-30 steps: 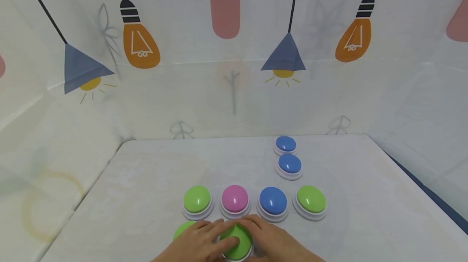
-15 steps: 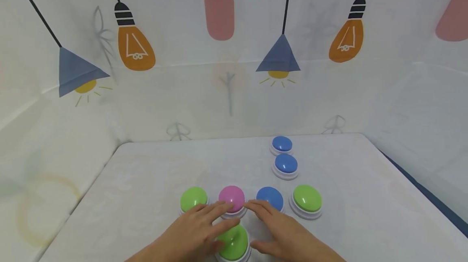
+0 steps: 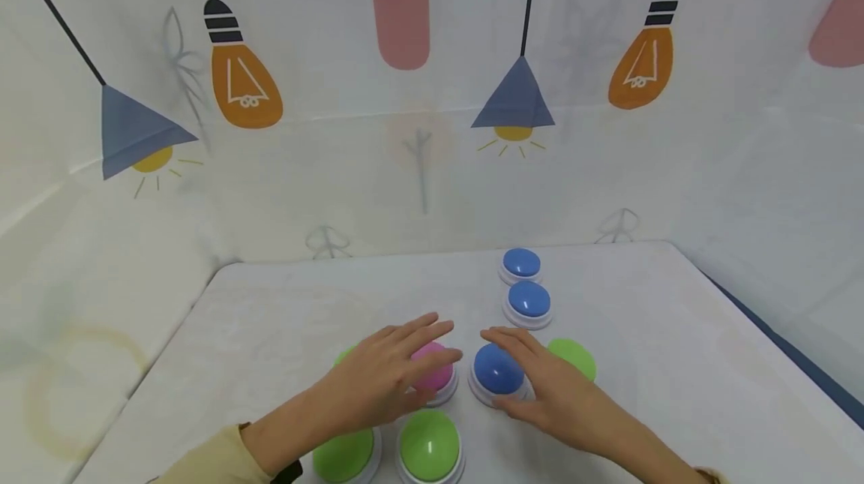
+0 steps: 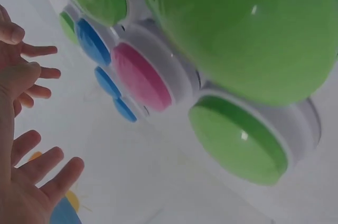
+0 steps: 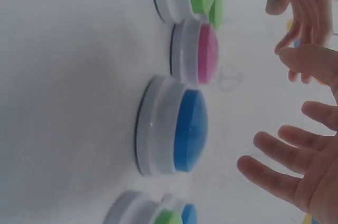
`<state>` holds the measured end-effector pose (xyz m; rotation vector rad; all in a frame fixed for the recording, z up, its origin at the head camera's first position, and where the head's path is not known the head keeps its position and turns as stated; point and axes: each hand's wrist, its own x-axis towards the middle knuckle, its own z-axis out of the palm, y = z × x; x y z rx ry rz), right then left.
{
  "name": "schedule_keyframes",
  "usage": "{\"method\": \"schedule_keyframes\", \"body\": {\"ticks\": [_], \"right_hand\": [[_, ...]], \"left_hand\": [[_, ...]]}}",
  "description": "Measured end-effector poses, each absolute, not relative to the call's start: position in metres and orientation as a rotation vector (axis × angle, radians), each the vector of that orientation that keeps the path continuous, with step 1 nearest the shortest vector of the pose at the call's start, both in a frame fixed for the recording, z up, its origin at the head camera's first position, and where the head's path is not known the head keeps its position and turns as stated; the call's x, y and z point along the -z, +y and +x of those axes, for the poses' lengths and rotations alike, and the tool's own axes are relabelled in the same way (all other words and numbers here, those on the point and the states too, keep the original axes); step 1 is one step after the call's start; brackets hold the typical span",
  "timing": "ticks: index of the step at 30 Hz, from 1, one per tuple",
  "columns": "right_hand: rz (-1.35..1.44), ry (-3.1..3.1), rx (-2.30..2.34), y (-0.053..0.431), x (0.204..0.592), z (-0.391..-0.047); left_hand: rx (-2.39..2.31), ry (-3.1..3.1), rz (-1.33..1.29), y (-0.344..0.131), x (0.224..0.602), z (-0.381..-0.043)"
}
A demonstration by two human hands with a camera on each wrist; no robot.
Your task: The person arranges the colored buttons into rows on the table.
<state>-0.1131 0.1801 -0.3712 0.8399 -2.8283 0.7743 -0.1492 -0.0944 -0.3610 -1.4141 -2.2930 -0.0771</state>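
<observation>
My left hand (image 3: 385,375) hovers with spread fingers over the pink push button (image 3: 440,377), covering part of it and most of a green button (image 3: 343,355) behind the wrist. Above the right side of the blue button (image 3: 498,370), my right hand (image 3: 563,398) is held with its fingers extended and thumb apart. Both palms hold nothing. In the right wrist view a gap shows between the fingers and the blue dome (image 5: 191,130). Nearer me sit two green buttons, one in the middle (image 3: 430,445) and one at left (image 3: 344,457), partly under the left forearm.
Another green button (image 3: 574,356) is partly behind the right hand. Two more blue buttons stand farther back, one (image 3: 529,299) in front of the other (image 3: 522,263). A white table (image 3: 270,319) carries them all. Cloth printed with lamps (image 3: 324,169) encloses the back and sides.
Both hands have left the near middle green button, lifting and moving forward and apart. The near left green button has come into fuller view. The buttons keep their layout; the camera shifts slightly.
</observation>
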Motion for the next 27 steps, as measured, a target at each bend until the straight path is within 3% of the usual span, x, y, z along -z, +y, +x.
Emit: {"method": "schedule_keyframes", "body": {"ticks": [14, 27], "right_hand": [[0.699, -2.820, -0.622, 0.224, 0.358, -0.181], [0.615, -2.968, -0.732, 0.254, 0.375, -0.243]], "left_hand": [[0.074, -2.367, -1.446, -0.039, 0.336, -0.217], [0.115, -2.663, -1.298, 0.017, 0.351, -0.273]]}}
